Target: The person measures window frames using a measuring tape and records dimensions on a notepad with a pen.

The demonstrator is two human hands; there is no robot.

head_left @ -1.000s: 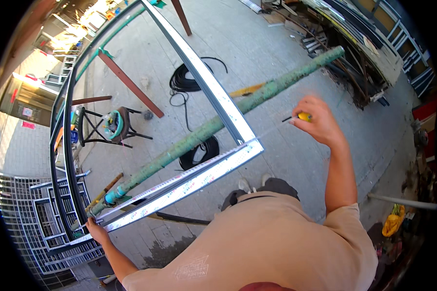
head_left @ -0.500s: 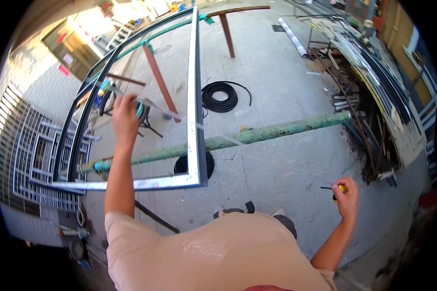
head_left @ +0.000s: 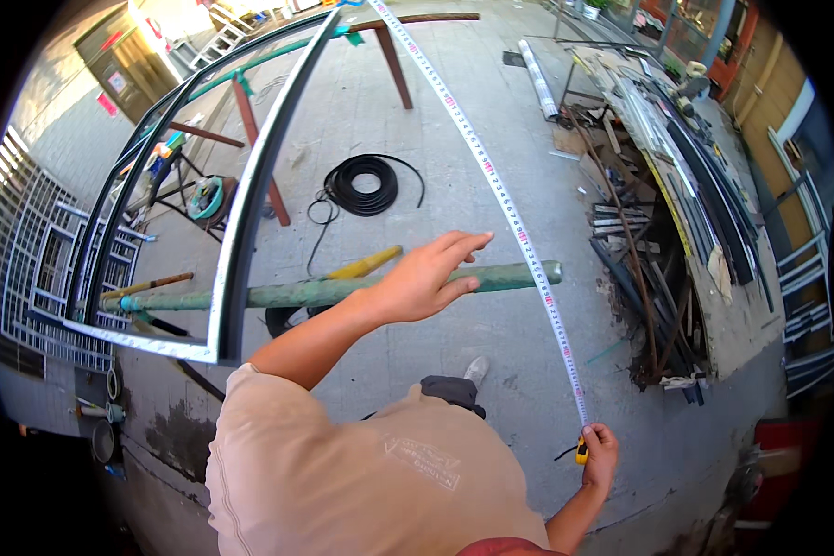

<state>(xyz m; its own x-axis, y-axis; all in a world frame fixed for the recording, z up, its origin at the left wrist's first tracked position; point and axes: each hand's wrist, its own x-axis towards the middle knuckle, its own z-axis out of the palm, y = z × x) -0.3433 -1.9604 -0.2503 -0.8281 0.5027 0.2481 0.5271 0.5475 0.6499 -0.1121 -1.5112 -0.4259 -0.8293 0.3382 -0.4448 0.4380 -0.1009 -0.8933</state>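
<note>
Frame: the grey metal frame (head_left: 241, 222) is propped on the green pipe (head_left: 343, 289), bare concrete to its right.
Tape: the measuring tape blade (head_left: 491, 185) is stretched from the top edge down to the yellow case (head_left: 581, 452).
Left hand (head_left: 426, 276): fingers spread, held over the pipe, just left of the blade.
Right hand (head_left: 600, 456): closed around the case.

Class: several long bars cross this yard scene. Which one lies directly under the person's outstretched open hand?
The green horizontal pipe, beneath the open left hand. The silvery metal frame bar lies off to its left, the reddish trestle leg far beyond.
</note>
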